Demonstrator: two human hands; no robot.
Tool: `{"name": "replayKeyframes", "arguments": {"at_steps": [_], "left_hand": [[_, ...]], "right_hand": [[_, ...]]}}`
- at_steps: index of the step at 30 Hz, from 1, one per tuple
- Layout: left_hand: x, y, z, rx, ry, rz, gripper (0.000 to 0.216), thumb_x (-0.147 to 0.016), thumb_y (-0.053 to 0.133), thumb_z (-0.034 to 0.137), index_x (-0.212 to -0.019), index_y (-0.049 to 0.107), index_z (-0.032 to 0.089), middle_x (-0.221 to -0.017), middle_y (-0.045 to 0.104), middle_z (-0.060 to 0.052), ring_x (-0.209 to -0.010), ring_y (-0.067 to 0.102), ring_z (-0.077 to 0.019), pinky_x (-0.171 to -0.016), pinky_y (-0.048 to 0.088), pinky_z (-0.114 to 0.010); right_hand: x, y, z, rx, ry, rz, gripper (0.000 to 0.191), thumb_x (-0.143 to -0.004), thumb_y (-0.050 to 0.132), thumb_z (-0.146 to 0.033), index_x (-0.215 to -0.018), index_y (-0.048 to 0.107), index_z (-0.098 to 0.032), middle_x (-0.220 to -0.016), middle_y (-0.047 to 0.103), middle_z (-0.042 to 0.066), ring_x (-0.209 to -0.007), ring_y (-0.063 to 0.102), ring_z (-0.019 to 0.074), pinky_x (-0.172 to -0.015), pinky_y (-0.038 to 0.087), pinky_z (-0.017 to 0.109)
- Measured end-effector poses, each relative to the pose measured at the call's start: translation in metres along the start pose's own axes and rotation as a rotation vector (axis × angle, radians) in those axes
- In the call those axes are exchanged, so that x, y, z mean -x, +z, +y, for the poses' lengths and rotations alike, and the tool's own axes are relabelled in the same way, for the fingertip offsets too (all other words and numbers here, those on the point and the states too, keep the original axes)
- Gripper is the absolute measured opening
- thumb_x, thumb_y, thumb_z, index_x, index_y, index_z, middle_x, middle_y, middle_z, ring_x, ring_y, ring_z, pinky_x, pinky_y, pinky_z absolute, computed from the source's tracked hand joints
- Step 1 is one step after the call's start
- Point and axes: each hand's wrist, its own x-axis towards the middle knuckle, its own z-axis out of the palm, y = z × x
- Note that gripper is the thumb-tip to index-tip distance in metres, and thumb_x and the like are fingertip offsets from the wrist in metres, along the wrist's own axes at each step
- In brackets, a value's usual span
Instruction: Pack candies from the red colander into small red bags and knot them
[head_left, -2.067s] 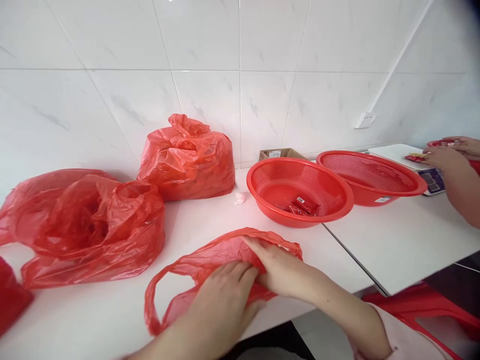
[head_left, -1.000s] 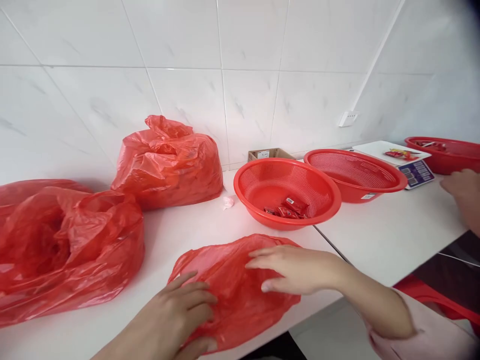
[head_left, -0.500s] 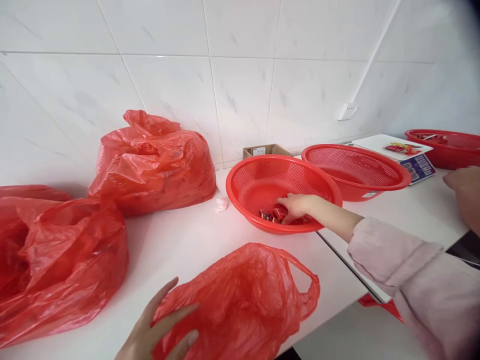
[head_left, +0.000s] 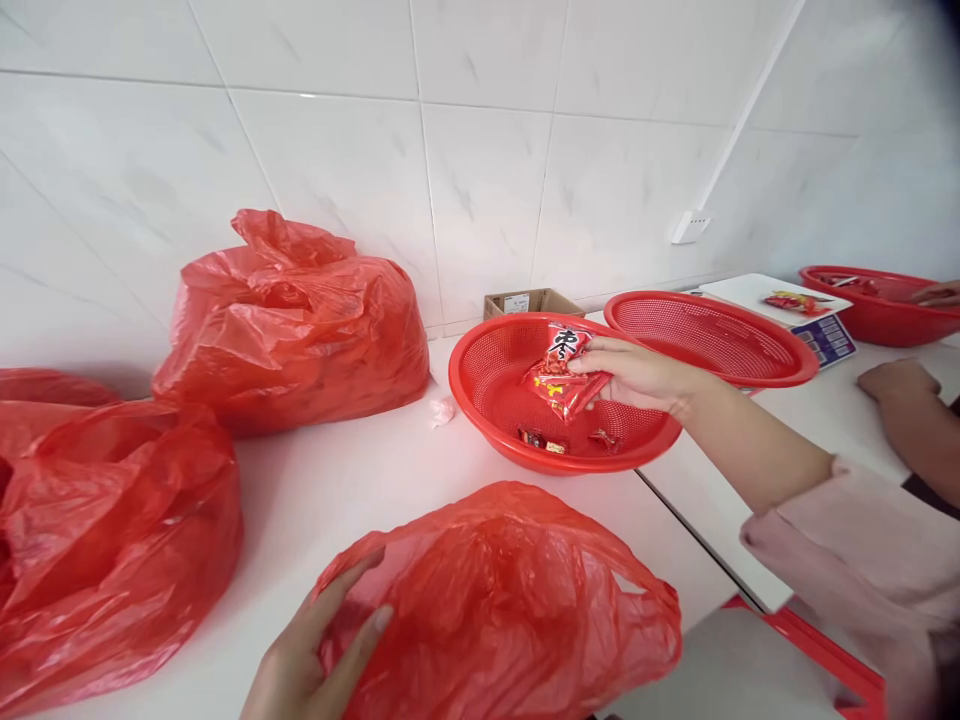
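Note:
Above the near red colander [head_left: 480, 425], my right hand [head_left: 634, 375] is closed on shiny red snack packets [head_left: 564, 385] with printed lettering. Below them in the colander lie several small wrapped pieces [head_left: 555, 447]. At the lower left, my left hand [head_left: 307, 640] has its fingers hooked at the rim of a red plastic bag [head_left: 517, 600], thumb and forefinger apart with film between them. The bag's mouth gapes upward; what lies at its bottom is hard to make out.
Two full red bags [head_left: 307, 340] stand at the left. A second colander [head_left: 712, 335], a scale [head_left: 821, 340] with packets on it, and a far red basin [head_left: 892, 315] are at the right. Another person's arm [head_left: 907, 400] rests there. A cardboard box [head_left: 551, 303] sits by the wall.
My right hand has lifted the snack packets out of the colander's bottom. My left hand has hooked into the bag's rim, and the bag's mouth has spread wider. The other person's hands have moved.

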Motion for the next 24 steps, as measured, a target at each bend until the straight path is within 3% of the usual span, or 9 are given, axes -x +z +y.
{"name": "replayKeyframes", "arguments": {"at_steps": [5,10,14,18,21,24], "left_hand": [[-0.015,0.006,0.012,0.088,-0.029,-0.035,0.051,-0.087,0.053,0.055,-0.131,0.059,0.029,-0.136,0.061,-0.006,-0.132,0.051,-0.0317,-0.108,0.042,-0.051],[-0.019,0.011,0.014,0.228,-0.041,-0.069,0.052,-0.089,0.054,0.05,-0.135,0.055,0.025,-0.14,0.058,-0.009,-0.134,0.048,-0.0295,-0.111,0.038,-0.047],[-0.017,0.013,0.008,0.298,-0.013,-0.029,0.054,-0.088,0.057,0.048,-0.136,0.053,0.023,-0.135,0.061,-0.01,-0.134,0.048,-0.0292,-0.112,0.037,-0.045],[-0.015,0.012,0.006,0.298,0.036,-0.014,0.052,-0.088,0.057,0.041,-0.136,0.053,0.023,-0.139,0.058,-0.008,-0.138,0.044,-0.0261,-0.115,0.033,-0.042],[-0.012,0.01,0.006,0.275,0.063,-0.028,0.05,-0.088,0.057,0.038,-0.136,0.053,0.024,-0.142,0.056,-0.006,-0.138,0.043,-0.0249,-0.116,0.032,-0.041],[-0.009,0.008,0.006,0.251,0.052,-0.019,0.048,-0.088,0.056,0.039,-0.134,0.055,0.024,-0.142,0.055,-0.005,-0.134,0.047,-0.0256,-0.114,0.035,-0.041]], "right_hand": [[0.027,0.064,0.011,-0.246,0.04,-0.131,0.023,-0.084,0.063,-0.022,-0.107,0.063,-0.016,-0.101,0.07,0.005,-0.088,0.068,0.0156,-0.083,0.055,0.03],[0.041,0.113,0.036,-0.129,0.123,-0.321,0.034,-0.087,0.066,-0.036,-0.118,0.062,-0.022,-0.11,0.067,0.003,-0.101,0.064,0.016,-0.091,0.052,0.032],[0.037,0.123,0.049,-0.102,0.069,-0.318,0.036,-0.088,0.065,-0.033,-0.121,0.062,-0.022,-0.118,0.064,0.005,-0.114,0.059,0.0168,-0.103,0.045,0.035],[0.039,0.126,0.059,-0.178,0.112,-0.353,0.038,-0.09,0.058,-0.03,-0.127,0.055,-0.02,-0.108,0.067,0.005,-0.09,0.068,0.0165,-0.091,0.052,0.037],[0.047,0.127,0.061,0.085,0.127,-0.414,0.036,-0.093,0.052,-0.029,-0.128,0.053,-0.019,-0.099,0.068,0.004,-0.081,0.068,0.0166,-0.084,0.053,0.035],[0.052,0.122,0.058,0.507,0.144,-0.329,0.036,-0.095,0.045,-0.03,-0.13,0.051,-0.023,-0.096,0.07,0.003,-0.078,0.068,0.018,-0.076,0.052,0.033]]}}
